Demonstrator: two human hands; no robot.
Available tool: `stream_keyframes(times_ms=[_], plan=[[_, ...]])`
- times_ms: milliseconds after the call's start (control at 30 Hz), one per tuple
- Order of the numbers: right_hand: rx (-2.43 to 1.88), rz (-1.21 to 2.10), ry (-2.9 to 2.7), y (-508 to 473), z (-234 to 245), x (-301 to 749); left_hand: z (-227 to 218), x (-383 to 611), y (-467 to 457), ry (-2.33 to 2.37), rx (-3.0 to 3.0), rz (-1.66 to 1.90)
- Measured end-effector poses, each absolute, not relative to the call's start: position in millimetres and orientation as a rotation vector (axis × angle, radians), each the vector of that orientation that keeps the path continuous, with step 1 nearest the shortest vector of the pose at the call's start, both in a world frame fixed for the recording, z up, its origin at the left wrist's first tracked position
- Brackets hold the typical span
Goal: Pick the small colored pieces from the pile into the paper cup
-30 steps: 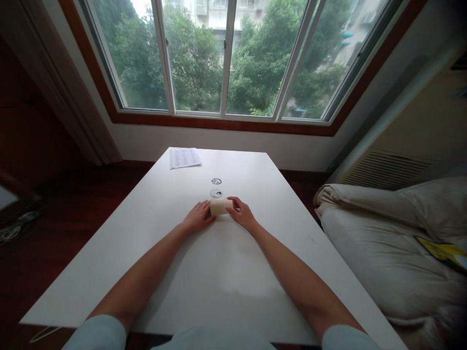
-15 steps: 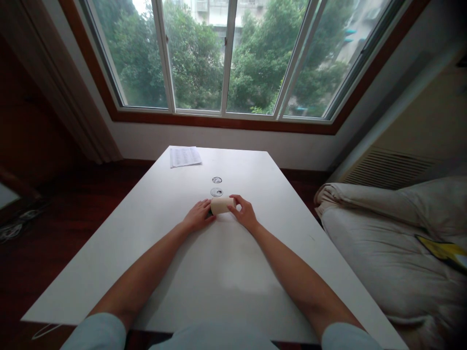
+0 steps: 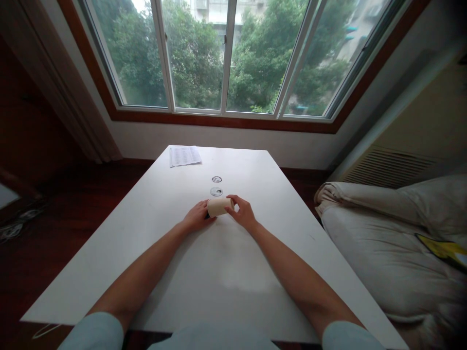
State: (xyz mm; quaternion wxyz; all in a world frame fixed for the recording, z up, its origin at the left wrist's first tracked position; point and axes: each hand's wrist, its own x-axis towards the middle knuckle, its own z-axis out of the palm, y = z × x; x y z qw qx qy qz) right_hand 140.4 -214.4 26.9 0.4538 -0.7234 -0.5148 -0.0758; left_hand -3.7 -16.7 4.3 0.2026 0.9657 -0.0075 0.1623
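A small cream-coloured cylinder (image 3: 218,207) lies on its side in the middle of the white table (image 3: 233,272). My right hand (image 3: 243,214) grips its right end with fingers curled round it. My left hand (image 3: 197,217) lies flat on the table, fingertips touching the cylinder's left end. Something dark shows under that left end, too small to make out. Two small round grey discs (image 3: 216,191) (image 3: 216,179) lie on the table just beyond the cylinder.
A printed sheet of paper (image 3: 184,156) lies at the table's far left corner. A bed with pale bedding (image 3: 394,243) stands close to the table's right edge. A large window (image 3: 226,58) faces the far end. Dark wooden floor (image 3: 54,228) lies to the left.
The cylinder has tilted slightly and shifted a little to the left between my hands. Both arms stay nearly where they were.
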Motion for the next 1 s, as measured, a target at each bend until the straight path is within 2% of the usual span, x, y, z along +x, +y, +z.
stream_keyframes(times_ms=[433,1000], plan=[[-1.945,-0.184,-1.061,-213,32,134,5,-1,-21,0.019,2.636,0.472],[-1.945,-0.301,-0.867,-218,25,145,5,-1,-17,-0.037,2.563,0.399]])
